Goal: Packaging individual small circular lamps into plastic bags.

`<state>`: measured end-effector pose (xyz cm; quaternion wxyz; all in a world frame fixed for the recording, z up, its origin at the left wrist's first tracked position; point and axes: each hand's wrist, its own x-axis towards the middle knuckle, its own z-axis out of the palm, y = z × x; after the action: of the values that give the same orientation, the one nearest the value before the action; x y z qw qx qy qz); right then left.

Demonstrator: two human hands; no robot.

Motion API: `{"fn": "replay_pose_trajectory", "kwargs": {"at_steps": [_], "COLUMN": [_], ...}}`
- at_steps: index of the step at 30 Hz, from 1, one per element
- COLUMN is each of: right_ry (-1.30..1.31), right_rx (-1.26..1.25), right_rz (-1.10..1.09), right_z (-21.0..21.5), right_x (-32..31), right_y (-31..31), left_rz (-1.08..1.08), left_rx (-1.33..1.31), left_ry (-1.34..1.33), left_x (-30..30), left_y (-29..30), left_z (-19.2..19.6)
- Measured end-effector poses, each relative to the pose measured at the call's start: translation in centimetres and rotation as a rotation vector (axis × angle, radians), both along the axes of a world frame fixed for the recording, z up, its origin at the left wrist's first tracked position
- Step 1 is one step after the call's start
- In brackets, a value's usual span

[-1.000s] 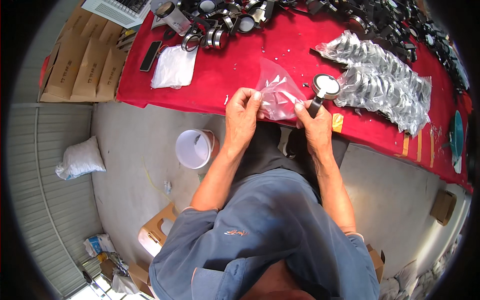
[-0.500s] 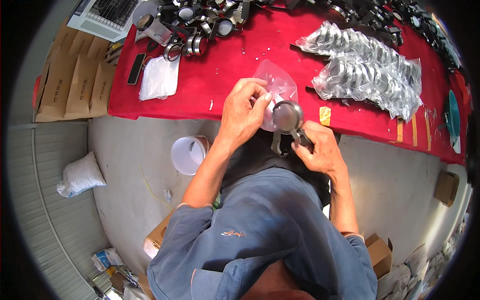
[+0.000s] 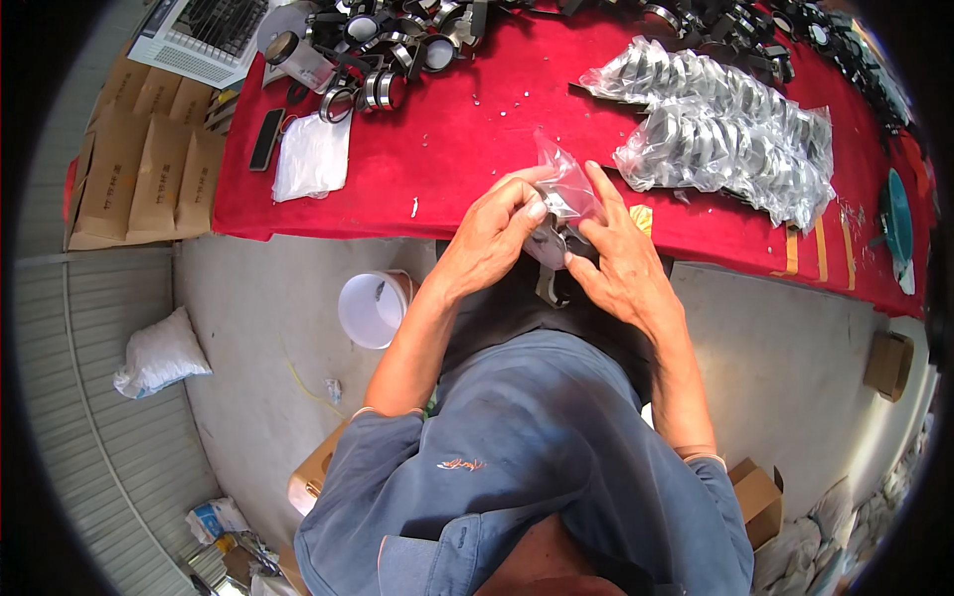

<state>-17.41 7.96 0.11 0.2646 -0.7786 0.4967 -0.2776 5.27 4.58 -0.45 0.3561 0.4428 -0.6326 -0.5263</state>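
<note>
At the near edge of the table, a clear plastic bag (image 3: 568,187) is held between my two hands. In it is a round metal-rimmed part (image 3: 550,241), mostly covered by fingers and crinkled film; in the earlier frame it shows a black handle. My left hand (image 3: 500,226) is closed, thumb and fingers pinching the bag's left side. My right hand (image 3: 624,256) closes on the part from the right, thumb low and fingers against the bag, one finger stretched upward.
Wrapped round parts (image 3: 730,149) lie in rows on the red-covered table (image 3: 447,149). Loose parts (image 3: 397,45) are heaped at the back. At the left are a stack of white bags (image 3: 313,157), a phone (image 3: 265,140) and cartons (image 3: 149,179). A white bucket (image 3: 370,310) stands below.
The round part has gone from beside the bag into it. My right hand has left the handle and moved up and left onto the bag. My left hand stays at the bag.
</note>
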Motion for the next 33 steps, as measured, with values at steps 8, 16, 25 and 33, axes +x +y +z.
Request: {"fn": "replay_pose_trajectory", "kwargs": {"at_steps": [8,16,25,33], "right_ry": [-0.078,-0.253,-0.383,-0.61], "right_rx": [0.041,0.093,-0.088,0.195], "right_rz": [-0.036,-0.32,-0.082,-0.234], "right_z": [-1.1,-3.7,-4.0,-4.1], "right_x": [1.8,4.0,5.2,3.9], "right_y": [-0.3,-1.3,-1.0,-1.6], "left_rz": [-0.1,0.283,0.389,0.396], "left_rx": [0.107,-0.273,0.224,-0.022], "left_ry": [0.217,-0.152,0.467,0.404], "left_x": [1.4,-2.4,-3.1,-5.8], "left_y": [-0.7,3.4,2.7,-1.5], "left_z": [-1.0,-0.8,-4.3,-2.5]}}
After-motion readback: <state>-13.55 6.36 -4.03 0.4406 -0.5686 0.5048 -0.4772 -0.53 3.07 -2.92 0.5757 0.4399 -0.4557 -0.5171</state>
